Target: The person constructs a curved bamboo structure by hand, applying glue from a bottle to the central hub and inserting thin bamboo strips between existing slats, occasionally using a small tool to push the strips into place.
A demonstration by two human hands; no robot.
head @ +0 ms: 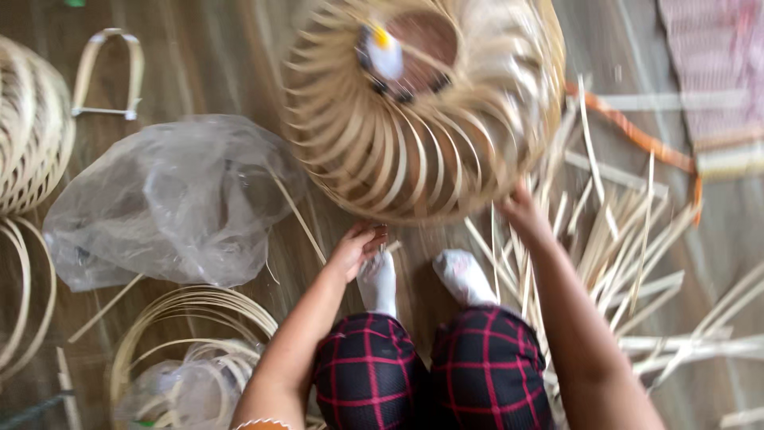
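Note:
A round basket-like frame of curved bamboo strips (pixel 422 111) stands tilted on the wooden floor in front of me, blurred by motion. My left hand (pixel 358 245) touches its lower rim with curled fingers. My right hand (pixel 521 209) grips the rim at the lower right. Inside the frame a small white and yellow object (pixel 383 52) sits on a dark centre piece. My legs in red-checked dark trousers (pixel 434 374) and white socks (pixel 461 275) lie below the frame.
A crumpled clear plastic bag (pixel 171 203) lies at left. Coiled bamboo hoops (pixel 187 326) rest at lower left, another woven frame (pixel 28 127) at the far left. Loose bamboo strips (pixel 629 239) are scattered at right, with an orange strip (pixel 637 135) and a pink woven mat (pixel 712 64).

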